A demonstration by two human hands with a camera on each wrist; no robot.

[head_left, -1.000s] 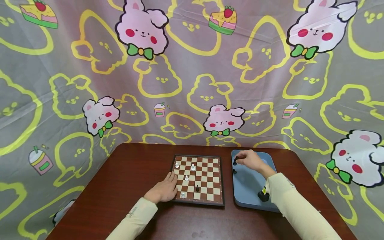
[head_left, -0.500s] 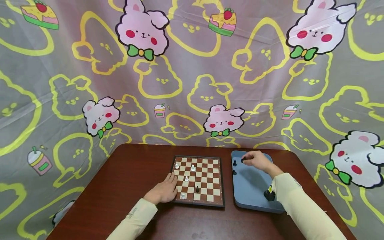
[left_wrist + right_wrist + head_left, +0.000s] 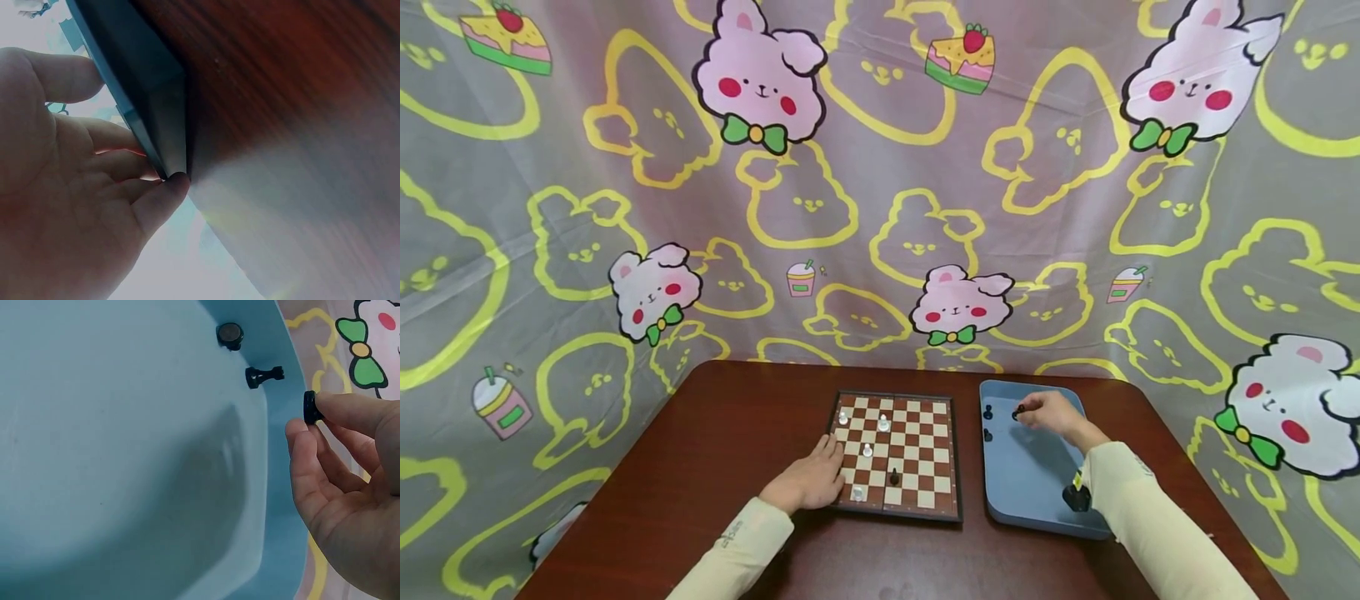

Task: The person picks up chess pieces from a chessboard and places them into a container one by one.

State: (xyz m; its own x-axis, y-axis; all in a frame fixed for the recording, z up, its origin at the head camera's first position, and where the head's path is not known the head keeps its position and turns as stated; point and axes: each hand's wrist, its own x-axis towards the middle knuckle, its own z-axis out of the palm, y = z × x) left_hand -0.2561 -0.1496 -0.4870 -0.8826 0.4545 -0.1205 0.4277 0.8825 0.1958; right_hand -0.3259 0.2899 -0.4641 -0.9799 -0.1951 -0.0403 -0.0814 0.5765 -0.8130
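Note:
My right hand (image 3: 1051,413) pinches a small black chess piece (image 3: 312,407) between thumb and fingertips, above the far part of the blue tray (image 3: 1022,492). In the right wrist view its round base faces the tray. Two other black chess pieces lie at the tray's left side: one black piece (image 3: 265,376) on its side and another black piece (image 3: 231,335) showing its round base. My left hand (image 3: 808,479) rests at the left edge of the chessboard (image 3: 934,475), with fairly straight fingers touching its dark side wall (image 3: 165,119).
Several white chess pieces stand on the board's left half, including a taller white piece (image 3: 883,423). A dark chess piece (image 3: 894,477) stands near the board's front middle. The dark brown table (image 3: 730,433) extends to the left. A cartoon-printed curtain (image 3: 850,208) hangs behind.
My right hand has moved right from the tray's left wall and slightly nearer, carrying the black chess piece. My left hand stays at the board's edge.

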